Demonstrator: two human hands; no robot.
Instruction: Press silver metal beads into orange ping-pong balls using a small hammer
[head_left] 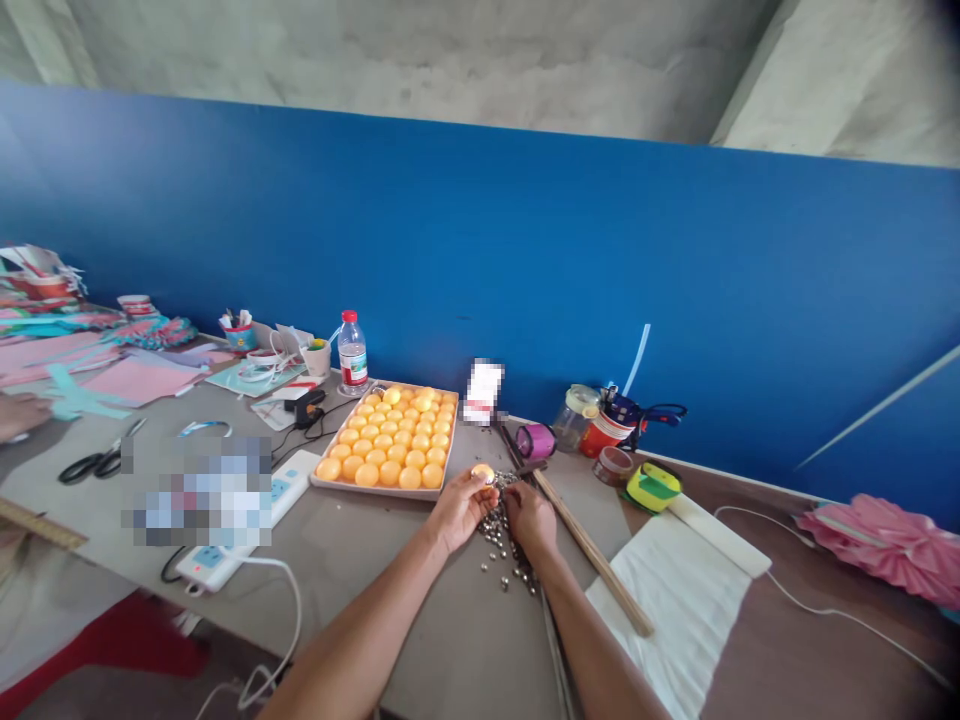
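Note:
My left hand (459, 508) is closed around an orange ping-pong ball (483, 472), holding it just above the table. Beside it, my right hand (532, 515) has its fingers drawn together at the pile of small shiny metal beads (493, 525); whatever it pinches is too small to make out. Some beads lie scattered toward me. A shallow box (397, 492) filled with rows of orange balls sits just left of and beyond my hands. To the right of my right hand lies a hammer (592, 550) with a wooden handle.
A white power strip (294, 485) and scissors (97, 464) lie to the left. A bottle (352, 355) stands behind the box. Rightward are a purple cylinder (535, 441), a jar (576, 418), yellow-green tape (652, 487) and a white cloth roll (675, 580). Another person's hand (22, 415) shows far left.

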